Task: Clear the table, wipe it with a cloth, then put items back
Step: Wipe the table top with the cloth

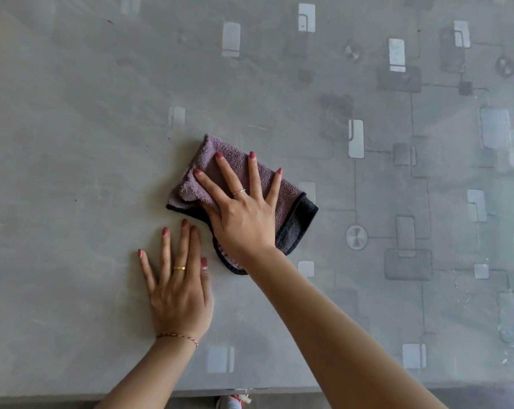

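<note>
Table (73,143) is filling nearly the whole head view, its grey covering printed with pale rectangles and darker outlined squares that are growing denser toward the right side. Along the far left edge a thin strip of something greenish is showing, too narrow to tell what it is. Left of centre, the left hand (177,293) is lying flat on the bare surface, palm down, fingers straight and only slightly apart, holding nothing; a gold ring (179,268) is sitting on one finger and a thin red and gold thread (179,336) is circling the wrist. Its fingertips are ending just beside the lower edge of the cloth (291,208), close to it without clearly touching. The cloth, a folded purple towel with a dark border, is lying near the middle of the table, rumpled at its upper left corner. The right hand (244,214) is pressing down on top of it, palm flat, fingers straight and fanned wide across the purple pile, a slim silver ring (239,192) showing on one finger; nothing is being pinched or curled around. The right forearm is crossing the lower right part of the view toward the near table edge. Below that edge, near the bottom centre, a white and red shoe (233,401) is peeking out over the floor.
</note>
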